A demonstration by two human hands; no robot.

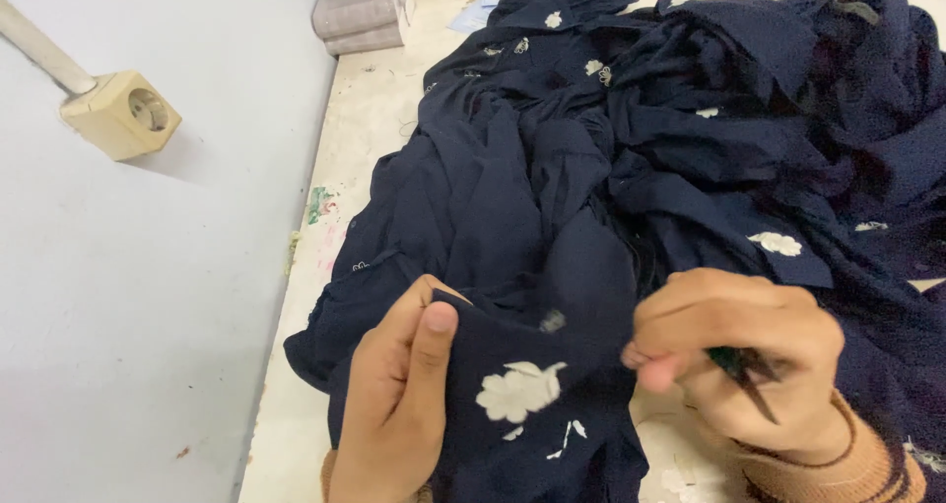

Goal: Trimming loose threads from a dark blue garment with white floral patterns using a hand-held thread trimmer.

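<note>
We have a navy-blue garment with white embroidered flowers heaped on the worktable, and the part in hand is the fold at the near edge, where a large white flower faces up. Our left hand pinches this fold, thumb pressed flat on top of the cloth and the other fingers curled beneath it, holding the patch taut. Just beside the flower a small pale fleck sits on the dark fabric; we cannot tell whether it is a loose thread end or lint. Our right hand is closed around a small pair of dark thread snips, the fingers bunched together, the blades pointing down and away from the cloth, near it but not touching.

We judge the work as only partly along: one patch is under inspection with the snips not at the fabric, while most of the garment lies bunched and unsorted farther up the table. Beyond it rest folded pale cloths, and on the grey wall to the left a beige socket.
</note>
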